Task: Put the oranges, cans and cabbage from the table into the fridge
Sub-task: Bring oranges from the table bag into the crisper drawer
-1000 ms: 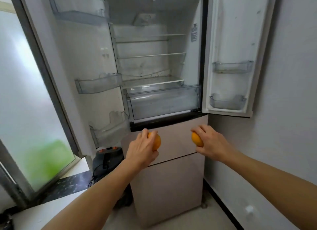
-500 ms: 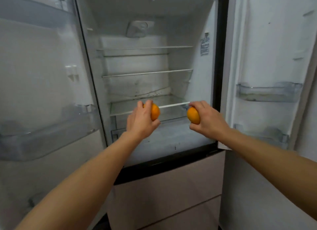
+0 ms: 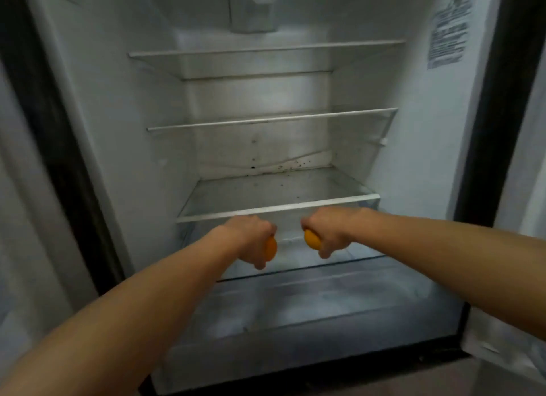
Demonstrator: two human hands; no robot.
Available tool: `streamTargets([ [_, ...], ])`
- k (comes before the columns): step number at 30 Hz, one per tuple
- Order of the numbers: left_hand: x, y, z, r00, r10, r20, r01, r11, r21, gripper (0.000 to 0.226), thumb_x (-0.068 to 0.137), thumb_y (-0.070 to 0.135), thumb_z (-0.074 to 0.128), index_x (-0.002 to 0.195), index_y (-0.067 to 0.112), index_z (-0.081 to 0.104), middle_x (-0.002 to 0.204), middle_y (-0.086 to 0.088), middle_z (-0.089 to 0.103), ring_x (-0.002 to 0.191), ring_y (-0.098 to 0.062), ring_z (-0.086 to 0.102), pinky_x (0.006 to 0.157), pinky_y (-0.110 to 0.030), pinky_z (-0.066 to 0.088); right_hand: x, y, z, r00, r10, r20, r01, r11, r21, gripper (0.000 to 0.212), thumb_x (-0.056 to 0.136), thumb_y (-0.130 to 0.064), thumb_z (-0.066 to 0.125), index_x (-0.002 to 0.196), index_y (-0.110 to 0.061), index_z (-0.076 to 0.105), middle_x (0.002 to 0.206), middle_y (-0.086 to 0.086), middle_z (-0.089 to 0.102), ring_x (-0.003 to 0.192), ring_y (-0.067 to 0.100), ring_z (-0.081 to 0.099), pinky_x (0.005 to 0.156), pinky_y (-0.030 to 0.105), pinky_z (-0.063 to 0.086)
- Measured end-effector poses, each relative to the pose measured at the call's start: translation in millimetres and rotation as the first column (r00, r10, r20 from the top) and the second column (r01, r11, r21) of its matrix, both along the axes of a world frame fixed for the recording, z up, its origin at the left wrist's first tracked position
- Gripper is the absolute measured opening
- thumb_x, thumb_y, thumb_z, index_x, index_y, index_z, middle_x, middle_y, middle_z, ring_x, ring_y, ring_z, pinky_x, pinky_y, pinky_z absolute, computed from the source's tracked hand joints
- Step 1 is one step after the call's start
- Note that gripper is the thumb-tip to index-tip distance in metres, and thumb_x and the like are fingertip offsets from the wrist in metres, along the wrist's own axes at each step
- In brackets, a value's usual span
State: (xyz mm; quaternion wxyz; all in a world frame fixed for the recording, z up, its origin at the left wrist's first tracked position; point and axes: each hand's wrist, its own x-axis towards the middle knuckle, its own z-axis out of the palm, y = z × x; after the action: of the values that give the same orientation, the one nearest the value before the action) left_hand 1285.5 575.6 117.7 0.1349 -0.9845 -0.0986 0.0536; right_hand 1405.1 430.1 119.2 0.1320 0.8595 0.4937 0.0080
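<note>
Clutching the left orange (image 3: 271, 248) and right orange (image 3: 311, 239), the left hand (image 3: 251, 236) and right hand (image 3: 328, 230) hung level, just below the shelf (image 3: 277, 209) at its near edge.

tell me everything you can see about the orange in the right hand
The orange in the right hand is small, round and bright orange, with a smooth-looking peel. Only its left-facing part shows. The rest is covered by the right hand, which grips it from above with fingers curled round it. It is held inside the open fridge, just below the front edge of the lowest glass shelf. Nothing else visibly touches it.
</note>
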Motion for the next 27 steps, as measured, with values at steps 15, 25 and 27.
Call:
streamTargets([
  [15,122.3,52.3,-66.0,0.963,0.230,-0.144,-0.253,0.952,-0.170,0.077,0.085,0.033,0.068,0.146,0.013,0.024,0.140,-0.019,0.038,0.122,-0.036,0.048,0.096,-0.040,0.042,103.4,106.9,-79.4,0.991,0.036,-0.125,-0.044,0.997,-0.061,0.078,0.082,-0.032,0.071,0.144,-0.014,0.027,0.139,0.015,0.041,0.119,0.036,0.052,0.096,0.041,0.046],
  [25,92.0,60.6,-43.7,0.965,0.235,-0.119,-0.249,0.962,-0.111,0.047,0.087,0.033,0.067,0.126,0.011,0.054,0.124,-0.011,0.059,0.112,-0.030,0.057,0.090,-0.037,0.049,90.2,71.7,-47.6,0.994,-0.034,-0.101,0.018,0.988,-0.153,0.066,0.081,-0.034,0.073,0.134,-0.008,0.044,0.129,0.014,0.056,0.115,0.031,0.056,0.091,0.037,0.047],
  [27,77.3,55.9,-37.6,0.967,0.234,-0.104,-0.246,0.962,-0.119,0.050,0.087,0.037,0.067,0.128,0.011,0.054,0.127,-0.010,0.058,0.113,-0.029,0.056,0.094,-0.040,0.049,82.0,56.3,-37.3,0.993,-0.063,-0.100,0.048,0.988,-0.147,0.055,0.085,-0.035,0.070,0.129,-0.006,0.053,0.126,0.012,0.059,0.112,0.029,0.058,0.089,0.034,0.046],
])
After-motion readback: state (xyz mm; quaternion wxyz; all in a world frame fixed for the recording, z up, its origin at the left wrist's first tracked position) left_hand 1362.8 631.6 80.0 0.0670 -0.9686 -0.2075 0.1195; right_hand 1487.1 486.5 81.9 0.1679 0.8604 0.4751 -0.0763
